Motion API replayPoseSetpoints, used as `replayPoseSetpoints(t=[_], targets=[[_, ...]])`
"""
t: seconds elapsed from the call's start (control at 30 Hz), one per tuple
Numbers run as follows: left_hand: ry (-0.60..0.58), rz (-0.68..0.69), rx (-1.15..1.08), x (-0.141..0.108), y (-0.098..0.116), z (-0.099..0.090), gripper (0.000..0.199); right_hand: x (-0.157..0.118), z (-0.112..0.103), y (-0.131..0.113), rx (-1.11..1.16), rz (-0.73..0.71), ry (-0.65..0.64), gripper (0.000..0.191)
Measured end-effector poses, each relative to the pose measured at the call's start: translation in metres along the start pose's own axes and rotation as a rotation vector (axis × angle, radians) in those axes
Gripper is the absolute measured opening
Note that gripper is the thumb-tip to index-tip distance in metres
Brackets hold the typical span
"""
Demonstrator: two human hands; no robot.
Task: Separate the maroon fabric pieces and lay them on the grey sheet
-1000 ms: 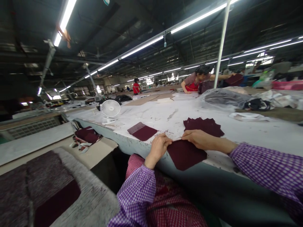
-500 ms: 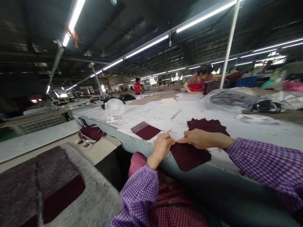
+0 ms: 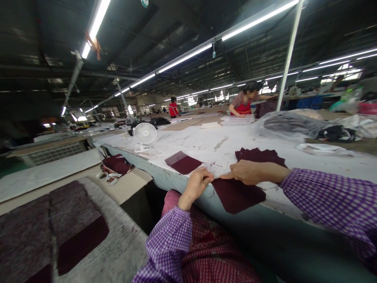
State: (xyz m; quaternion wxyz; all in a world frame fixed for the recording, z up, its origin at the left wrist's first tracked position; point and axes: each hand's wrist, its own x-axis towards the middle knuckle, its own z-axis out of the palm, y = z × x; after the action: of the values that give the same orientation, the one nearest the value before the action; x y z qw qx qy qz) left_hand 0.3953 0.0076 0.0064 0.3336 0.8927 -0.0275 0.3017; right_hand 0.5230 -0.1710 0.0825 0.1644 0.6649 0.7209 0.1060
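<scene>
Edge work, by the look of it: the left hand [image 3: 196, 184] was pinched narrow at the far-left corner of the near maroon piece [image 3: 240, 196], which lay at the rim of the counter [image 3: 203, 139]. The right hand [image 3: 250, 172] set a straight index finger on the far edge; whether it gripped, I couldn't tell. Next seemed to call for steady, flat pressure. The fingertips, nearly meeting half a second earlier, now stood apart.
</scene>
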Motion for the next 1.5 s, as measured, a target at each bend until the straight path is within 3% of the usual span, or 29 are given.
replayPoseSetpoints(t=[0.2,0.3,0.4,0.5,0.63,0.77,0.9,1.03,1.1,1.23,1.33,1.4,1.5], targets=[[-0.004,0.027,-0.088,-0.003,-0.003,-0.003,0.014,0.005,-0.007,-0.006,0.062,-0.014,0.034,0.056],[-0.002,-0.05,-0.168,-0.004,-0.009,-0.005,0.015,0.01,-0.009,-0.008,0.051,-0.005,-0.009,0.057],[0.079,-0.142,-0.198,-0.003,-0.016,-0.003,0.012,0.013,-0.008,-0.009,0.021,0.005,-0.024,0.063],[0.206,-0.201,-0.114,0.0,-0.021,0.002,0.014,0.013,-0.008,-0.012,0.001,0.017,0.001,0.067],[0.306,-0.213,0.217,0.006,-0.025,-0.002,0.016,0.008,-0.008,-0.016,-0.054,0.048,-0.016,0.055],[0.158,-0.335,0.506,0.012,-0.027,-0.016,0.021,0.008,-0.002,-0.012,0.009,0.191,-0.032,0.041],[0.035,-0.362,0.623,0.019,-0.025,-0.023,0.022,0.01,0.007,-0.002,0.301,0.245,0.012,0.033],[-0.014,-0.35,0.744,0.025,-0.02,-0.022,0.018,0.009,0.006,0.014,0.534,0.208,0.004,0.012],[-0.032,-0.352,0.785,0.027,-0.02,-0.021,0.019,0.003,0.006,0.032,0.586,0.221,0.04,0.011],[0.018,-0.428,0.681,0.032,-0.028,-0.021,0.019,-0.019,0.022,0.086,0.642,0.444,0.164,0.021],[0.141,-0.54,0.483,0.035,-0.04,-0.028,0.017,-0.037,0.043,0.119,0.552,0.698,0.236,0.027],[0.203,-0.589,0.409,0.035,-0.049,-0.033,0.016,-0.042,0.053,0.128,0.417,0.804,0.28,0.035],[0.27,-0.604,0.318,0.033,-0.064,-0.04,0.016,-0.026,0.054,0.121,0.288,0.704,0.319,0.041]])
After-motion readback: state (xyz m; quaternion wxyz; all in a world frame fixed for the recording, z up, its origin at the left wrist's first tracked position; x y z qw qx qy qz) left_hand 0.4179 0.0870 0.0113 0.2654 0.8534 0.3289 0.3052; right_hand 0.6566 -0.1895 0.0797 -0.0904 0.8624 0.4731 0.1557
